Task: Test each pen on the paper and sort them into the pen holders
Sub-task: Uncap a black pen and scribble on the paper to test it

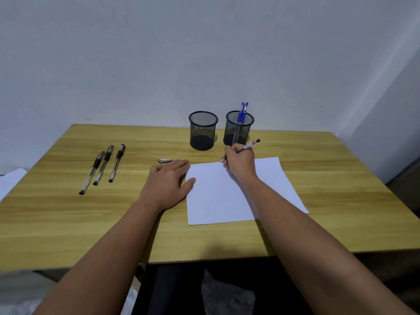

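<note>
Two black mesh pen holders stand side by side, close together, at the far middle of the table. The left holder (pixel 203 130) contains nothing visible. The right holder (pixel 238 128) contains two blue-capped pens (pixel 242 112), upright and leaning together, caps above the rim.

Pen count: three capped black pens (pixel 102 165) lie roughly parallel on the left part of the table; one uncapped pen (pixel 246 146) is in use; two are in the right holder. Total: six. One loose pen cap (pixel 164 160) lies just beyond the fingertips of the left hand.

The right hand (pixel 239 160) is closed around the uncapped pen in a writing grip, tip down at the top edge of the paper, barrel tilted up and to the right. The left hand (pixel 169 180) lies flat and open, palm down, holding nothing; its thumb touches the left edge of the paper.

One white sheet of paper (pixel 227 196) lies slightly rotated, right of centre, with a faint blue scribble near its top edge.

The table (pixel 341 178) is light wood grain, set against a plain white wall (pixel 204 53). A further white sheet (pixel 11 180) shows at the left edge of the view.
</note>
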Demonstrator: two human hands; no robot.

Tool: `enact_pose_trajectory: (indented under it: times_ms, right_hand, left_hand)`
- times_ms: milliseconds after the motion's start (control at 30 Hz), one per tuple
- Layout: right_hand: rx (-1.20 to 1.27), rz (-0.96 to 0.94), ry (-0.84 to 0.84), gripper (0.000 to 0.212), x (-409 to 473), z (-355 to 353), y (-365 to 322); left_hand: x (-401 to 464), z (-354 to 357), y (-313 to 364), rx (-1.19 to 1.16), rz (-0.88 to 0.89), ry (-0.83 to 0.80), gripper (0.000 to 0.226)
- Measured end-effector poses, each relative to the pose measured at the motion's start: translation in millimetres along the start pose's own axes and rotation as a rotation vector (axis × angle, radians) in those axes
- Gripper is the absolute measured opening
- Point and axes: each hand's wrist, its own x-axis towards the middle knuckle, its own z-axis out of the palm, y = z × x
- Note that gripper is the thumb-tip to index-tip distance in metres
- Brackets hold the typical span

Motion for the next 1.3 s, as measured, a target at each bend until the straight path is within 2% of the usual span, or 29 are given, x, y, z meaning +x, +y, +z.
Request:
enact_pose_trajectory:
  times_ms: [100, 200, 300, 367, 467, 533, 633, 900, 1033, 1167, 1300]
  right_hand:
    - [0.055, 0.077, -0.129, 0.039, -3.4, -2.1, -13.7]
    - [0.087, 0.007, -0.132, 0.042, -7.4, -6.7, -31.3]
    - [0.064, -0.096, -0.086, 0.044, -8.2, -9.9, -46.8]
    - [0.047, -0.108, -0.131, 0.039, -11.1, -10.2, -54.7]
    - [0.056, -0.017, -0.24, 0.03, -17.0, -9.8, -64.6]
    - [0.102, 0.032, -0.285, 0.027, -18.8, -6.8, -66.2]
    - [0.095, 0.004, -0.301, 0.008, -21.1, -1.7, -58.3]
    - [-0.054, 0.007, -0.45, 0.02, -35.1, -4.3, -41.2]
    - [-0.162, -0.072, -0.42, 0.006, -36.7, -8.3, -40.5]
    - [-0.252, -0.131, -0.371, 0.017, -39.7, -10.7, -44.2]
    - [-0.264, -0.148, -0.372, 0.015, -43.2, -16.3, -46.3]
  left_hand:
    - [0.1, -1.7, 0.3, -0.009, 0.0, 0.002, 0.057]
    - [-0.2, -5.2, -1.1, -0.051, 0.024, 0.033, 0.058]
    - [0.2, -10.3, -2.3, -0.089, 0.031, 0.186, 0.047]
    - [3.2, -16.9, -7.9, -0.02, -0.05, 0.257, 0.04]
    - [10.8, -26.1, -22.4, 0.072, -0.247, 0.172, 0.04]
    - [15.4, -29.5, -29.3, 0.091, -0.304, 0.075, 0.037]
    - [22.1, -31.5, -35.1, 0.111, -0.291, 0.021, 0.029]
    - [23.0, -38.0, -31.5, -0.132, -0.209, 0.045, 0.019]
    - [20.6, -46.1, -20.4, -0.222, -0.162, 0.039, 0.02]
    - [18.3, -53.9, -9.1, -0.251, -0.134, 0.057, 0.018]
    - [15.5, -58.7, -1.7, -0.258, -0.133, 0.076, 0.017]
